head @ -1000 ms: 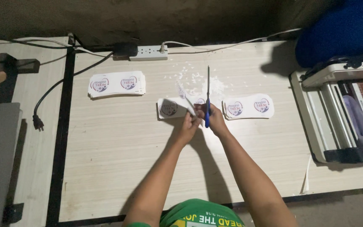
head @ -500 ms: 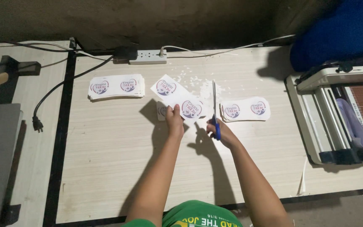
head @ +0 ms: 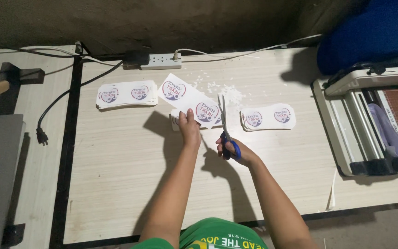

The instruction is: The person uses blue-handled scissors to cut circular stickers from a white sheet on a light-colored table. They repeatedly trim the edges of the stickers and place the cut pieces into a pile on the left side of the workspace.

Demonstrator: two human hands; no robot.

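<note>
Between the two hands, in the head view, a white printed sheet [head: 187, 97] with two round emblems is held tilted above the table [head: 130, 184]. The left hand [head: 190, 130] is closed on the near edge of this sheet, thumb and fingers pinching it. The right hand [head: 232, 150] is closed through the blue handles of a pair of scissors [head: 225, 129]; the blades point away from the person and stand just to the right of the sheet, close to its edge. Whether the blades already bite into the paper cannot be told.

As a judgement, the step in hand is the trimming of the sheet around its emblems. The next move seems to call for bringing the sheet's edge between the blades and turning the sheet with the left hand while the right hand cuts.

Counted: one sheet in the hand, with two emblems on it; one pair of scissors. To the left of the left hand lies one stack of cut labels [head: 126, 94], and to the right of the right hand another stack [head: 269, 116], each showing two emblems on top. Under the held sheet one more pile seems to lie, mostly hidden. Beyond the hands are many small paper scraps [head: 229, 92], one power strip [head: 160, 61] and, far right, one paper cutter [head: 369, 124].
</note>
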